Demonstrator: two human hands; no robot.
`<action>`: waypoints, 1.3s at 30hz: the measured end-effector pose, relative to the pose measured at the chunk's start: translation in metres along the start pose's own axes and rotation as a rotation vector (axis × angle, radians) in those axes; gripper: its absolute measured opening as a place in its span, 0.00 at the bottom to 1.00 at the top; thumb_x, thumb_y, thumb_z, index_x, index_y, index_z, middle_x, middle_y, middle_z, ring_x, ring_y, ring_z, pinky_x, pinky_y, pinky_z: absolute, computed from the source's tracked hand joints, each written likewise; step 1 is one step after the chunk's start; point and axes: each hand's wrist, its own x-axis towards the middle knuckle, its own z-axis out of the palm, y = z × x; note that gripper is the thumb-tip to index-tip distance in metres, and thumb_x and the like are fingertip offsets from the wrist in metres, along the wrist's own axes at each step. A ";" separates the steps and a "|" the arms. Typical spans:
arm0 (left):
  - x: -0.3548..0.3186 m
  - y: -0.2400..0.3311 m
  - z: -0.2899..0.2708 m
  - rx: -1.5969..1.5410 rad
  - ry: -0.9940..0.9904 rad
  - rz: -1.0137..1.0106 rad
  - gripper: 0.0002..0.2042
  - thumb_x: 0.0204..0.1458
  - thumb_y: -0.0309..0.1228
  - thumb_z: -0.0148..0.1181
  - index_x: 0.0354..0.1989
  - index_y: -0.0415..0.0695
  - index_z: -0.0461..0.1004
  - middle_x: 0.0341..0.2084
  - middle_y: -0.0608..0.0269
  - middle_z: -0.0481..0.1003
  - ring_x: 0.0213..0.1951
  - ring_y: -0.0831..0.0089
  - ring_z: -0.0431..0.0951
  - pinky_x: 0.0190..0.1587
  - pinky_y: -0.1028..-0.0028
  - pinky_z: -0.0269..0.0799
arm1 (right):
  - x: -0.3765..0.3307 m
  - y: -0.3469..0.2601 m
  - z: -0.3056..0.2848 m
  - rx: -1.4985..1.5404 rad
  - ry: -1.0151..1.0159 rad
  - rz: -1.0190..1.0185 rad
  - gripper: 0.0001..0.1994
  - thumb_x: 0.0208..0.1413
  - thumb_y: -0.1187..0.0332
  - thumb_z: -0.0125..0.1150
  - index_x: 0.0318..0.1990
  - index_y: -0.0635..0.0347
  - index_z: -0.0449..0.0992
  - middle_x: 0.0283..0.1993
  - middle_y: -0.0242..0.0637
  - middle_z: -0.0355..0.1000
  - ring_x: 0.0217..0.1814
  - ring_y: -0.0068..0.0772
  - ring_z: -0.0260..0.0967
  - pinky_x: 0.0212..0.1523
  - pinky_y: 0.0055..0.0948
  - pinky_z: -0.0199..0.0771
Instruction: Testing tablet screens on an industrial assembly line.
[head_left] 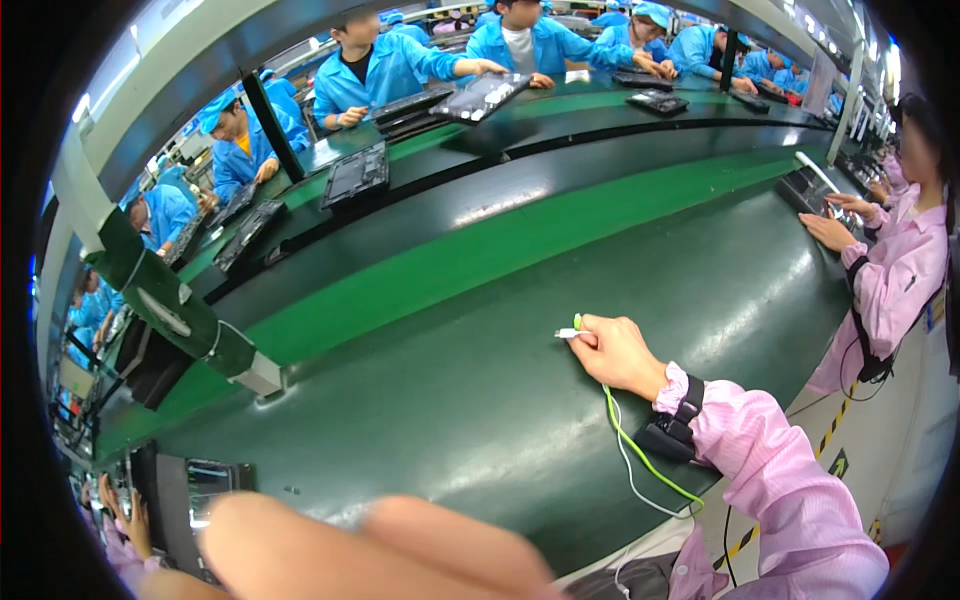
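My right hand [618, 352] is closed over the green table [440, 390], gripping a charging cable by its end. A small white plug [566, 333] pokes out past the fingertips, with a bit of bright green beside it. A green cord [640, 456] and a thin white cord [628, 470] run down from the hand over the table's near edge. A black strapped device [672, 430] sits on my right wrist. My left hand [370, 550] looms large and blurred at the bottom, close to the camera, two fingers stretched out and nothing visible in them.
A green-wrapped post [165, 295] stands on the table at left. Beyond a raised divider, people in blue handle dark panels [357, 175]. A person in pink works at the right end [900, 260]; another's hands and a screened device [215, 480] are at lower left.
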 end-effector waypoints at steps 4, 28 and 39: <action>-0.022 0.003 -0.023 -0.030 0.053 -0.048 0.26 0.49 0.43 0.59 0.50 0.37 0.62 0.41 0.52 0.66 0.40 0.69 0.69 0.30 0.81 0.72 | 0.001 -0.002 0.000 0.021 0.001 0.018 0.10 0.47 0.69 0.53 0.19 0.61 0.63 0.12 0.46 0.61 0.16 0.52 0.60 0.20 0.42 0.59; -0.092 0.018 -0.096 0.302 0.387 -0.373 0.21 0.50 0.43 0.57 0.44 0.40 0.63 0.36 0.57 0.65 0.37 0.70 0.67 0.31 0.79 0.68 | 0.001 -0.016 0.005 -0.064 -0.005 0.099 0.19 0.49 0.68 0.58 0.15 0.60 0.55 0.11 0.40 0.57 0.12 0.34 0.50 0.17 0.29 0.56; -0.096 0.058 -0.080 0.388 0.438 -0.290 0.18 0.51 0.43 0.56 0.41 0.42 0.63 0.34 0.59 0.65 0.36 0.71 0.67 0.32 0.78 0.66 | 0.001 -0.012 0.010 -0.038 0.017 0.041 0.18 0.50 0.69 0.58 0.16 0.62 0.56 0.11 0.37 0.52 0.15 0.24 0.46 0.16 0.28 0.53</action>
